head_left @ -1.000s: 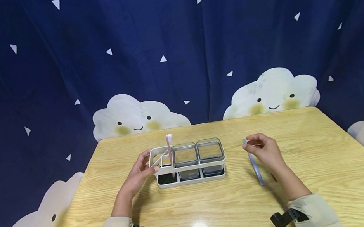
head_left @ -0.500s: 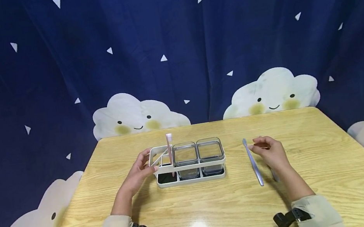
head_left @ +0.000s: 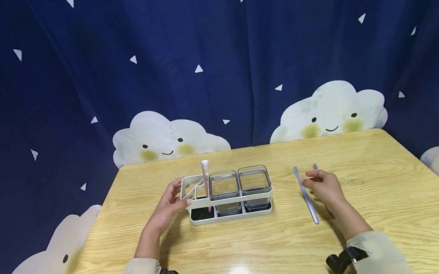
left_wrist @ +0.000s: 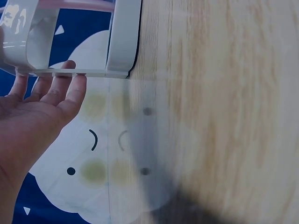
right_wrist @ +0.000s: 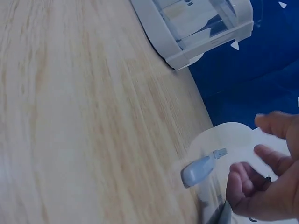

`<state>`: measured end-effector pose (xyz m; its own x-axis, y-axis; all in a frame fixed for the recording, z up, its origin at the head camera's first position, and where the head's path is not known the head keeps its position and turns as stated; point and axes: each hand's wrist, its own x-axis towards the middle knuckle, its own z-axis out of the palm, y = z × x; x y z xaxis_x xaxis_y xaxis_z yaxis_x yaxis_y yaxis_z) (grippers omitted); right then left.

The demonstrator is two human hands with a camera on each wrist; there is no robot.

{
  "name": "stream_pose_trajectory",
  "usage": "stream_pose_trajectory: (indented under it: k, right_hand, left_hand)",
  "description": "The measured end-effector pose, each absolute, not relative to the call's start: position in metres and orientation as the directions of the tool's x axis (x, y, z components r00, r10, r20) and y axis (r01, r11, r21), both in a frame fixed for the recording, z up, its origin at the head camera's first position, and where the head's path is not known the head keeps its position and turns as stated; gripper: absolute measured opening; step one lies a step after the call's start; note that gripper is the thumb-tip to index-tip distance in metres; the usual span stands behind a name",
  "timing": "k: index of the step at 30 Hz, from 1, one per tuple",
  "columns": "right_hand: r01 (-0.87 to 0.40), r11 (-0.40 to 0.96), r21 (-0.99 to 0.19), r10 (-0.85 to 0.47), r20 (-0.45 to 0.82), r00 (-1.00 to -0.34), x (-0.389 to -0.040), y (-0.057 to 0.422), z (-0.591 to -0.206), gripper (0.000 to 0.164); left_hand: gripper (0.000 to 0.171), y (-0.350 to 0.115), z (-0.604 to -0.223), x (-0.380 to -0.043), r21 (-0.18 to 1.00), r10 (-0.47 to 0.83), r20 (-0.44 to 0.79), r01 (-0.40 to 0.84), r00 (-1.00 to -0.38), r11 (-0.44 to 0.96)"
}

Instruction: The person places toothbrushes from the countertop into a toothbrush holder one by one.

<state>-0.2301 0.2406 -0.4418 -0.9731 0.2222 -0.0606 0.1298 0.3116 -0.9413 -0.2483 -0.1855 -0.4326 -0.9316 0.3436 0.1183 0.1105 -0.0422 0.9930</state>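
Observation:
My left hand (head_left: 164, 214) grips the left end of a white toothbrush holder (head_left: 231, 217), thumb at its front and fingers round the side. A pink toothbrush (head_left: 205, 181) stands upright in the holder's left section. Two clear square cups (head_left: 224, 186) fill its other sections. My right hand (head_left: 327, 187) hovers with loosely bent fingers just right of a blue toothbrush (head_left: 307, 199) lying on the table. Beneath that hand lies a second toothbrush, mostly hidden; its head (head_left: 315, 166) shows past the fingers, and its handle end (right_wrist: 226, 215) shows in the right wrist view.
The wooden table (head_left: 236, 248) ends at the back against a dark blue curtain (head_left: 205, 39) with white triangles and clouds. Each wrist wears a small black camera (head_left: 338, 262).
My right hand has let go of the blue toothbrush, which now lies on the table, and has shifted right over the second toothbrush. My left hand has stayed on the holder.

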Motion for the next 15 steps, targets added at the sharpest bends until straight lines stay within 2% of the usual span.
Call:
stream_pose_trajectory:
  k: [10,15]
  right_hand:
    - [0.234,0.356,-0.905,0.274,-0.138,-0.952,-0.237,0.238,-0.449,0.044]
    - [0.242,0.382,-0.892,0.311,-0.123,-0.943,-0.241,0.234,-0.453,0.041]
  left_hand:
    - [0.069,-0.185,-0.433,-0.249,0.993,0.344,0.117,0.11,-0.932,-0.039]
    - [0.068,-0.186,-0.433,-0.249,0.994,0.341,0.107,0.105,-0.934,-0.026]
